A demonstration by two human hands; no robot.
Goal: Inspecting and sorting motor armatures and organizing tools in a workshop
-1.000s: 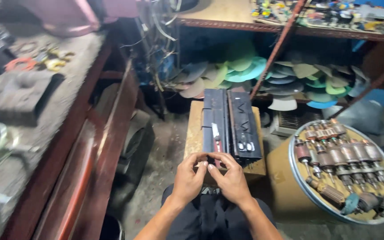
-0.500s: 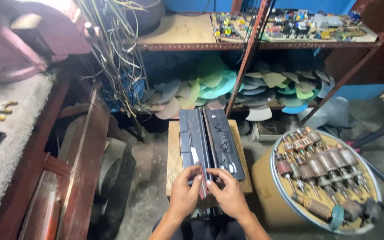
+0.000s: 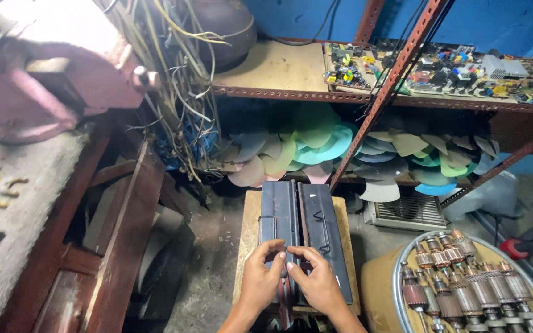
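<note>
Grip: left hand (image 3: 261,280) and right hand (image 3: 319,282) meet fingertip to fingertip, pinching at the near end of the long dark metal housing (image 3: 302,231).
Support: housing lies flat beneath the hands on a wooden stool (image 3: 249,234), steadying it.
Hidden: the pinched part is too small to make out.
Beyond: fan blades (image 3: 316,145) stacked past the housing's far end.

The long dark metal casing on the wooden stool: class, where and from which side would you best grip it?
Probably by the near end of the dark metal casing, from below in the picture: it lies lengthwise pointing away, and the left hand and right hand already meet there. The wooden stool leaves its long sides exposed too.
</note>
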